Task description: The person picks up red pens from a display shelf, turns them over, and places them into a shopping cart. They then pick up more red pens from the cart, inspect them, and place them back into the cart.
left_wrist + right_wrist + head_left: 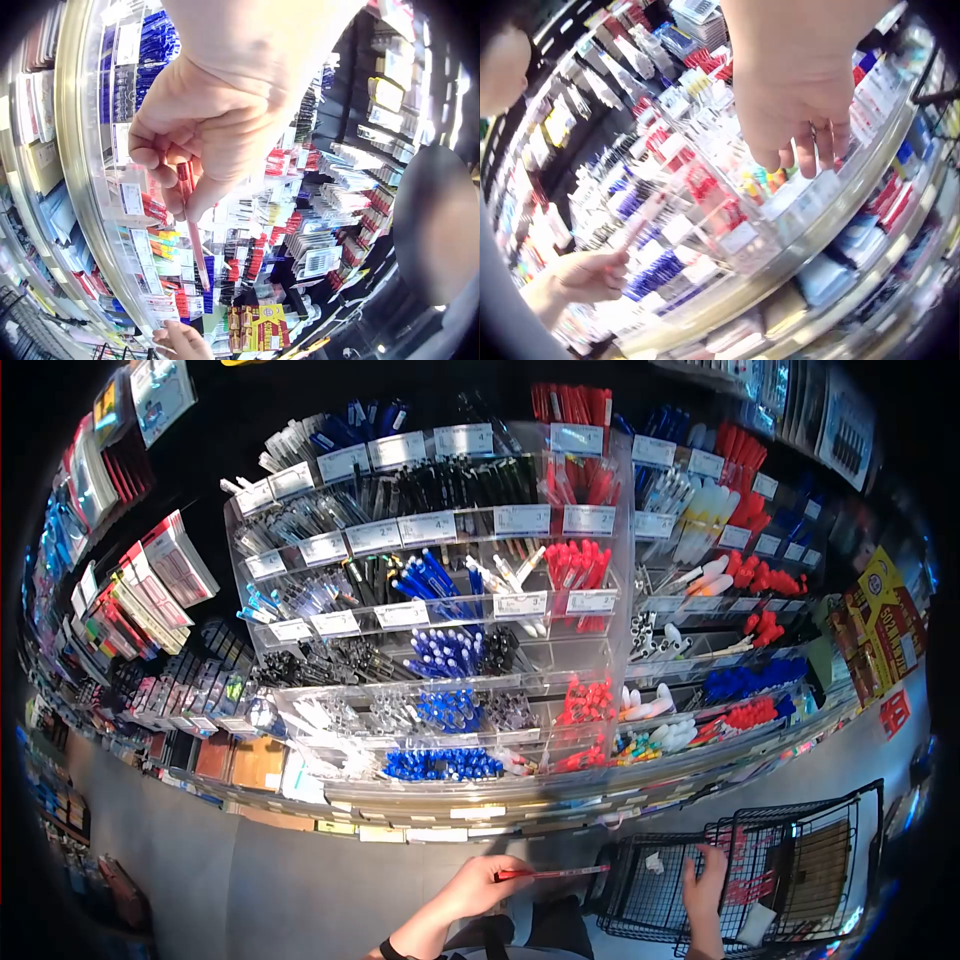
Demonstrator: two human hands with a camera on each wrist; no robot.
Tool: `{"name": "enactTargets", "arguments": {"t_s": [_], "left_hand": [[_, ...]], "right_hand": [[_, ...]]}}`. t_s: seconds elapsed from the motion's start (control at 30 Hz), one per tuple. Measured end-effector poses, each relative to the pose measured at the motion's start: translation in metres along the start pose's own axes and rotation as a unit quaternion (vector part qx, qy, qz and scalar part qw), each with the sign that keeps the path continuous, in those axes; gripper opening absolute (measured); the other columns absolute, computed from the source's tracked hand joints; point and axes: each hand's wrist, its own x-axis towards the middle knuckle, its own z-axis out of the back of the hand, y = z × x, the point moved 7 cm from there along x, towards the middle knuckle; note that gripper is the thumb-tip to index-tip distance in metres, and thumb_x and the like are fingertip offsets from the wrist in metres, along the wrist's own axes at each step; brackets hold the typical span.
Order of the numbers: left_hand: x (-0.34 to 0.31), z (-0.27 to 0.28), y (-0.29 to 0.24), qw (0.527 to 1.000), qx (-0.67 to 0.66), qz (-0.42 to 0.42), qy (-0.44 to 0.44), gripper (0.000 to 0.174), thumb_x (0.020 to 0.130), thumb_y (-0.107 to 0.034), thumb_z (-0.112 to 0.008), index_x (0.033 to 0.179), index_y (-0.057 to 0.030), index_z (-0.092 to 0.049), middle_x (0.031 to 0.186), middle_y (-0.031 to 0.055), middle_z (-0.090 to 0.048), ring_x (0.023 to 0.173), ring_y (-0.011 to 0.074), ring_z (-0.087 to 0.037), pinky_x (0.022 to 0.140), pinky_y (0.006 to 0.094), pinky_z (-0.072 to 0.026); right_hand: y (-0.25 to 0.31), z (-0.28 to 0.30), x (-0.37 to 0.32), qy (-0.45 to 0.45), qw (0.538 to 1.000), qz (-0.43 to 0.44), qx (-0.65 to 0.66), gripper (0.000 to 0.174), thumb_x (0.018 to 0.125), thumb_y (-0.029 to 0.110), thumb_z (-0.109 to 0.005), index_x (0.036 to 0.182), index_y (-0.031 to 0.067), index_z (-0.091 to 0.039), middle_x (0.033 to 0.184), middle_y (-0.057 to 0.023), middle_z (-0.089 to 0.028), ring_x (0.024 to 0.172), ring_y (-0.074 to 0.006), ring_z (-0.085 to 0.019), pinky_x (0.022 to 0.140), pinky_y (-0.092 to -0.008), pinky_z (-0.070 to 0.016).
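My left hand (478, 887) pinches a slim red pen (555, 873) by one end, between thumb and fingers. The pen points right in the head view, in front of the pen display. In the left wrist view the red pen (196, 244) slants down from the fingertips of that hand (217, 120). Holding nothing, my right hand (706, 880) is over the black wire shopping cart (640, 905), its fingers loosely bent. The right wrist view shows this hand (799, 112) with fingers hanging down, and the left hand (585, 277) with the pen off to the left.
A tiered clear rack (400, 685) full of black, blue and red pens stands ahead, with price labels along its tiers. More markers fill the rack section to the right. A yellow and red package (882, 622) hangs at far right. Red items (750, 885) lie in the cart.
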Motion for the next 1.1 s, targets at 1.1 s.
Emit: {"name": "enactTargets", "arguments": {"t_s": [1.1], "left_hand": [[0.000, -0.010, -0.021, 0.998, -0.052, -0.032, -0.016, 0.018, 0.083, -0.017, -0.067, 0.098, -0.0071, -0.068, 0.078, -0.0027, -0.063, 0.071, 0.0028, -0.050, 0.066, 0.0199, -0.0432]], "right_hand": [[-0.236, -0.044, -0.046, -0.113, 0.928, -0.306, 0.180, 0.055, 0.076, 0.020, -0.061, 0.121, -0.0071, -0.044, 0.119, -0.0271, -0.048, 0.111, -0.0398, -0.046, 0.097, -0.0418, -0.0348]]}}
